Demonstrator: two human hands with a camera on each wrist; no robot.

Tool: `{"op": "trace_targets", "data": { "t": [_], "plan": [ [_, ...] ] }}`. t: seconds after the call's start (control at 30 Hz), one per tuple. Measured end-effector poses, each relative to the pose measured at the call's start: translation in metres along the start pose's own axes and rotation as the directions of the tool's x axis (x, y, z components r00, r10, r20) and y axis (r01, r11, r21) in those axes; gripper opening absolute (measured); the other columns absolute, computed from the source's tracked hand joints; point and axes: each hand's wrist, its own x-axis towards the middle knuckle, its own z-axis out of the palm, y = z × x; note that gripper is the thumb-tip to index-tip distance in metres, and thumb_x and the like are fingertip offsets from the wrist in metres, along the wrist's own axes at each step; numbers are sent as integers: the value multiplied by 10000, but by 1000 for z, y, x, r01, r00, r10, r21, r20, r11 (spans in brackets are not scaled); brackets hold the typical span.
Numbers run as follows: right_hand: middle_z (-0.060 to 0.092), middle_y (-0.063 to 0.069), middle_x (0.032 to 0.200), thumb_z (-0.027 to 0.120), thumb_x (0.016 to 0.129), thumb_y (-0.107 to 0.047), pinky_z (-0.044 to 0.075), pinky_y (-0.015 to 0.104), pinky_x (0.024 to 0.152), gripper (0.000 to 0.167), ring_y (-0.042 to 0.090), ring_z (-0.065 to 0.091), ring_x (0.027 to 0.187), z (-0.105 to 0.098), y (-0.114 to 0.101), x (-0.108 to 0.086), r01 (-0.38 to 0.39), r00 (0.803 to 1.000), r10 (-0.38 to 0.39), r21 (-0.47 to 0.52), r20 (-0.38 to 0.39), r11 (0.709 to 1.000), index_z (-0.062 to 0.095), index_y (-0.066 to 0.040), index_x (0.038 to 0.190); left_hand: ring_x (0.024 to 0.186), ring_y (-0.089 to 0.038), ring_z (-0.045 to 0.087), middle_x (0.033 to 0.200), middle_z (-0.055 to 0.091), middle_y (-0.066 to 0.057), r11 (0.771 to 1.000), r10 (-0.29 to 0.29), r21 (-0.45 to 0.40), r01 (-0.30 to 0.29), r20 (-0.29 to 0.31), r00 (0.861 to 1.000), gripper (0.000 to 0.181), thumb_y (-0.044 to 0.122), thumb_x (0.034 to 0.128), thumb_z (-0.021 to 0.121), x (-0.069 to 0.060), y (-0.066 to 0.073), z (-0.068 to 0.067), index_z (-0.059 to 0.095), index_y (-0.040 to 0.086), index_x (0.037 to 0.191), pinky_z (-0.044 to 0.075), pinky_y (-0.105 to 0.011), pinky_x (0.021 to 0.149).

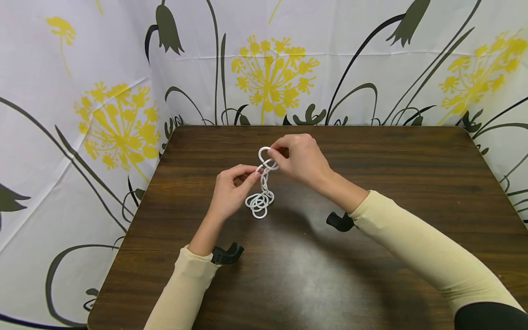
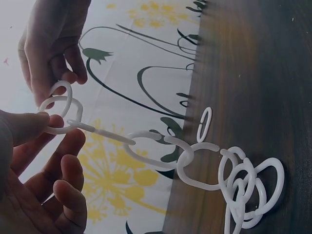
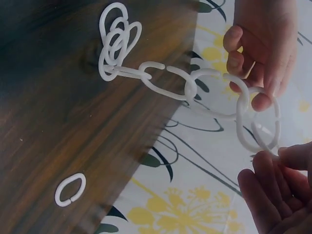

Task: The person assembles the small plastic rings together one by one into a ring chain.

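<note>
A chain of white plastic links (image 1: 264, 183) hangs between both hands, its lower links heaped on the table. My left hand (image 1: 231, 192) pinches a link near the chain's upper end between thumb and forefinger. Above it to the right, my right hand (image 1: 305, 158) pinches the topmost link (image 3: 279, 122), which passes through the link in the left hand. Whether that topmost link's gap is closed, I cannot tell. One loose white link (image 3: 60, 187) lies apart on the table in the right wrist view; the right hand appears to hide it in the head view.
The dark wood-grain table (image 1: 412, 183) stretches out on both sides of the hands. A white curtain with yellow and grey flowers (image 1: 268, 78) hangs along its back and left edges. Black wrist mounts (image 1: 228, 254) stick out from both sleeves over the table.
</note>
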Motion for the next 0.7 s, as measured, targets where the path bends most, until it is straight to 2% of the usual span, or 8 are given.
{"op": "trace_targets", "data": {
  "t": [0.1,0.2,0.3,0.43,0.6,0.7],
  "plan": [
    [670,-39,721,706,894,-188,464,252,574,104,94,580,602,-1,2,1,-82,997,82,86,2,993,752,-97,874,747,-356,609,884,692,-265,1000,-6,-10,6,6,1000,132,-21,914,654,0,0,0,707,-102,1005,486,-308,632],
    [665,-21,702,691,902,-190,467,263,560,107,108,608,593,-3,4,3,-168,986,165,200,34,965,730,-95,872,745,-366,612,878,696,-253,1000,-9,-3,9,5,1000,133,-22,912,656,0,0,-1,704,-109,1002,488,-305,632],
    [677,17,688,675,912,-171,488,266,550,102,136,647,588,-3,5,4,-248,969,234,316,83,916,713,-78,894,746,-353,613,879,702,-233,1000,-11,0,11,4,1000,133,-15,914,657,0,-1,0,707,-103,1000,490,-316,635],
    [698,85,721,665,898,-110,546,291,576,83,215,686,628,-2,7,4,-318,948,293,431,125,844,691,-32,901,755,-316,613,900,703,-208,1000,-10,11,10,3,1000,130,-6,917,658,1,-2,1,713,-87,1002,500,-336,661],
    [706,144,768,663,874,-52,582,362,624,80,291,709,687,1,7,3,-373,926,337,548,169,749,661,24,899,739,-312,598,923,684,-202,999,-18,30,18,-6,1000,127,-19,898,675,2,-1,0,715,-86,998,489,-336,666],
    [704,203,796,666,878,-43,583,372,626,82,295,712,693,3,7,2,-389,919,348,584,188,713,651,35,900,725,-322,572,937,669,-203,999,-21,40,22,-18,1000,142,-14,892,683,3,1,-2,716,-79,1014,449,-299,634]
  ]
}}
